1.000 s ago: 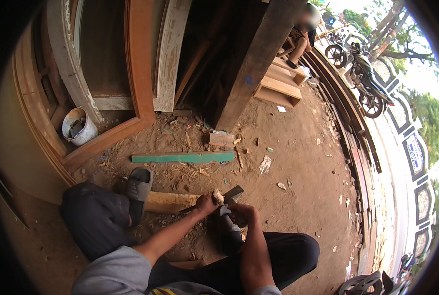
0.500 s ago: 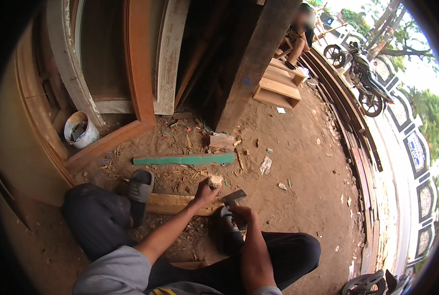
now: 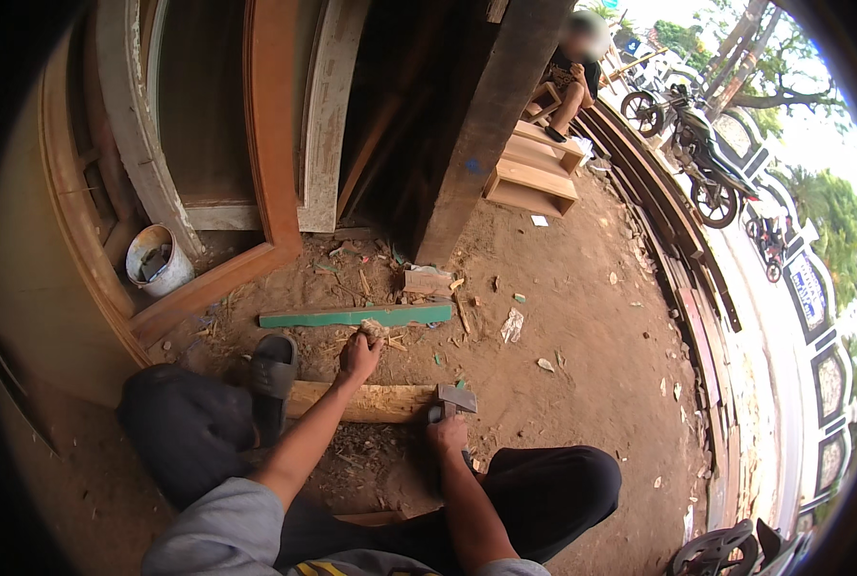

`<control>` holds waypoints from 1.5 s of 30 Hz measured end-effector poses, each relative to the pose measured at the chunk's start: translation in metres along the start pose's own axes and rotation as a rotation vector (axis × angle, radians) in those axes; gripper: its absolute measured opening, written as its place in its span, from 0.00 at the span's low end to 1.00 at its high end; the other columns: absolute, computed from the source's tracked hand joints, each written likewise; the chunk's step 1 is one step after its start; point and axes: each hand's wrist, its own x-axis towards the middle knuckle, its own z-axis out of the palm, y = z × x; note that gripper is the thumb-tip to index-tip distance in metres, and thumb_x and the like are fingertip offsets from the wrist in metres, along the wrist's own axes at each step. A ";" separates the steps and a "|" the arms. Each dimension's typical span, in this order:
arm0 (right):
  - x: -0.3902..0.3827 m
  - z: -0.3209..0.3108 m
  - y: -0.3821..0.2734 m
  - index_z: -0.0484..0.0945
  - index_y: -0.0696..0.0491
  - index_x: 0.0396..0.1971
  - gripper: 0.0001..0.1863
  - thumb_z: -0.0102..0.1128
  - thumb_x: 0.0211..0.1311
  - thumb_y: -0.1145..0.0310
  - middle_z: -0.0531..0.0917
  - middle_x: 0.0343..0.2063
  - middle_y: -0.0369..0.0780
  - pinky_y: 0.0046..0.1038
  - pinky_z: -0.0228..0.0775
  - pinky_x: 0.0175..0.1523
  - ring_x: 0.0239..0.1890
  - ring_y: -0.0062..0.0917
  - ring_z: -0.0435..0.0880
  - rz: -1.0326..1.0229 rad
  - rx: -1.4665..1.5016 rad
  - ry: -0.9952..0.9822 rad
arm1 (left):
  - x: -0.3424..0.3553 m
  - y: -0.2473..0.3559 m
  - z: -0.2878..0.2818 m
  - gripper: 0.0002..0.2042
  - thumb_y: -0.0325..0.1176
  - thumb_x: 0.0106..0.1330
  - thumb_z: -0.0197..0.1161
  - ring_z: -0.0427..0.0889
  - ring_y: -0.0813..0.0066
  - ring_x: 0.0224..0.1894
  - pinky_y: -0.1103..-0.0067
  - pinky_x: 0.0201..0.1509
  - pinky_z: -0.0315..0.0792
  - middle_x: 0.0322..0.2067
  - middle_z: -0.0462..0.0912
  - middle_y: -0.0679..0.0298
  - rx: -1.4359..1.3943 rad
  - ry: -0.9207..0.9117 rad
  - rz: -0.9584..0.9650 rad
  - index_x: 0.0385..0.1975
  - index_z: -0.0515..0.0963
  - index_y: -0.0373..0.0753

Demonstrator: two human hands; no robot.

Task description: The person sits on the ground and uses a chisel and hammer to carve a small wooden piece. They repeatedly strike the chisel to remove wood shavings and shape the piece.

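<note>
Wooden beam [image 3: 366, 402] lies crosswise, long axis left to right; my left hand [image 3: 358, 359], beyond it, grips a pale-topped handle [image 3: 372, 329]; my right hand [image 3: 447, 436], nearer the beam's right end, grips a metal-headed tool [image 3: 459, 397].

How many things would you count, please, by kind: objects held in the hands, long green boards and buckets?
Held objects: 2 (rough-ended piece, left hand; metal-headed tool, right hand)
Long green board: 1
Bucket: 1
Total: 4

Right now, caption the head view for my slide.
Left fingers grip a rough-ended piece, right fingers a metal-headed tool by the end of a timber.
</note>
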 end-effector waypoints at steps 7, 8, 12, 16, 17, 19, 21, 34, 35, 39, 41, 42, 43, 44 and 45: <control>-0.008 -0.018 -0.005 0.74 0.58 0.41 0.26 0.60 0.43 0.56 0.77 0.41 0.45 0.30 0.71 0.45 0.44 0.34 0.77 -0.026 -0.087 -0.120 | 0.040 -0.053 -0.051 0.27 0.44 0.60 0.53 0.73 0.59 0.43 0.67 0.43 0.70 0.47 0.68 0.47 0.263 -0.331 -0.307 0.52 0.61 0.29; -0.007 -0.022 -0.002 0.75 0.57 0.40 0.26 0.60 0.42 0.56 0.77 0.41 0.45 0.30 0.71 0.45 0.44 0.34 0.77 -0.047 -0.078 -0.136 | 0.037 -0.043 -0.057 0.26 0.44 0.59 0.54 0.74 0.60 0.41 0.68 0.41 0.71 0.45 0.70 0.48 0.281 -0.450 -0.304 0.51 0.63 0.29; 0.030 -0.002 0.011 0.77 0.58 0.36 0.24 0.62 0.42 0.55 0.79 0.36 0.45 0.30 0.71 0.44 0.43 0.35 0.78 -0.073 0.133 -0.216 | 0.022 0.035 -0.078 0.23 0.48 0.58 0.54 0.78 0.69 0.29 0.72 0.36 0.72 0.33 0.78 0.52 0.239 -0.830 -0.153 0.45 0.72 0.34; 0.021 -0.024 0.012 0.77 0.62 0.33 0.24 0.62 0.43 0.54 0.80 0.29 0.48 0.30 0.71 0.38 0.38 0.37 0.79 -0.258 0.423 -0.154 | -0.058 0.165 -0.155 0.25 0.51 0.63 0.45 0.79 0.67 0.40 0.75 0.48 0.69 0.40 0.77 0.52 -0.224 -0.846 0.690 0.49 0.70 0.36; 0.027 -0.015 0.020 0.76 0.62 0.32 0.23 0.61 0.44 0.55 0.80 0.27 0.47 0.30 0.71 0.37 0.35 0.36 0.80 -0.527 0.600 -0.063 | -0.083 0.198 -0.188 0.29 0.55 0.63 0.42 0.76 0.64 0.44 0.74 0.49 0.69 0.42 0.76 0.51 -0.328 -0.915 0.766 0.50 0.67 0.33; 0.021 -0.006 0.023 0.75 0.62 0.29 0.20 0.60 0.45 0.58 0.79 0.23 0.45 0.29 0.70 0.33 0.30 0.33 0.79 -0.690 0.761 -0.074 | -0.136 0.233 -0.250 0.35 0.58 0.62 0.39 0.75 0.60 0.46 0.73 0.51 0.67 0.49 0.69 0.45 -0.808 -0.968 0.955 0.54 0.60 0.27; 0.009 -0.027 0.012 0.74 0.61 0.26 0.16 0.58 0.45 0.61 0.77 0.21 0.43 0.29 0.68 0.30 0.26 0.31 0.77 -0.431 0.706 -0.264 | -0.159 0.256 -0.284 0.35 0.59 0.62 0.39 0.76 0.62 0.44 0.71 0.49 0.68 0.47 0.70 0.47 -1.158 -0.933 1.229 0.52 0.62 0.27; -0.029 0.000 -0.050 0.70 0.62 0.21 0.11 0.54 0.45 0.67 0.72 0.14 0.39 0.29 0.65 0.22 0.16 0.25 0.73 0.081 0.922 -0.664 | -0.195 0.305 -0.343 0.29 0.53 0.62 0.46 0.77 0.62 0.37 0.74 0.39 0.71 0.37 0.75 0.51 -1.458 -1.083 1.272 0.41 0.70 0.27; -0.030 -0.006 -0.054 0.70 0.61 0.21 0.09 0.52 0.45 0.69 0.73 0.14 0.40 0.28 0.62 0.18 0.14 0.26 0.72 0.051 0.927 -0.683 | -0.194 0.305 -0.344 0.28 0.53 0.62 0.46 0.77 0.62 0.37 0.74 0.38 0.71 0.36 0.76 0.52 -1.451 -1.068 1.244 0.41 0.70 0.27; -0.037 -0.024 -0.061 0.69 0.61 0.21 0.08 0.52 0.46 0.70 0.71 0.13 0.39 0.28 0.61 0.17 0.13 0.25 0.71 0.103 1.064 -0.673 | -0.188 0.297 -0.344 0.26 0.51 0.62 0.48 0.77 0.62 0.35 0.75 0.34 0.73 0.33 0.77 0.53 -1.413 -0.985 1.073 0.38 0.72 0.26; -0.040 -0.044 -0.067 0.68 0.60 0.20 0.07 0.52 0.47 0.71 0.70 0.11 0.37 0.27 0.60 0.16 0.11 0.24 0.69 -0.004 1.089 -0.707 | -0.177 0.285 -0.346 0.26 0.50 0.62 0.50 0.78 0.62 0.34 0.76 0.33 0.73 0.31 0.78 0.54 -1.295 -0.875 1.036 0.36 0.74 0.26; -0.042 -0.052 -0.069 0.68 0.59 0.19 0.07 0.52 0.47 0.71 0.69 0.11 0.37 0.27 0.60 0.15 0.10 0.23 0.69 -0.058 1.098 -0.723 | -0.172 0.273 -0.346 0.25 0.50 0.62 0.50 0.78 0.62 0.34 0.76 0.32 0.73 0.31 0.78 0.54 -1.200 -0.786 1.048 0.35 0.74 0.26; -0.042 -0.047 -0.073 0.67 0.58 0.18 0.08 0.53 0.48 0.71 0.68 0.09 0.35 0.27 0.58 0.14 0.08 0.21 0.66 -0.069 1.098 -0.667 | -0.167 0.259 -0.347 0.19 0.44 0.60 0.55 0.78 0.65 0.29 0.78 0.26 0.72 0.26 0.78 0.57 -1.065 -0.688 1.114 0.30 0.75 0.28; -0.041 -0.044 -0.077 0.67 0.58 0.18 0.08 0.53 0.48 0.70 0.68 0.09 0.35 0.27 0.58 0.14 0.08 0.21 0.67 -0.081 1.082 -0.653 | -0.162 0.250 -0.349 0.14 0.38 0.58 0.60 0.79 0.69 0.24 0.81 0.20 0.70 0.22 0.79 0.60 -0.927 -0.598 1.166 0.24 0.76 0.30; -0.036 -0.044 -0.084 0.67 0.58 0.17 0.09 0.53 0.48 0.70 0.68 0.09 0.36 0.27 0.58 0.14 0.09 0.22 0.67 -0.092 1.065 -0.641 | -0.152 0.245 -0.349 0.09 0.33 0.54 0.62 0.76 0.75 0.18 0.83 0.16 0.67 0.18 0.77 0.63 -0.780 -0.509 1.316 0.23 0.76 0.32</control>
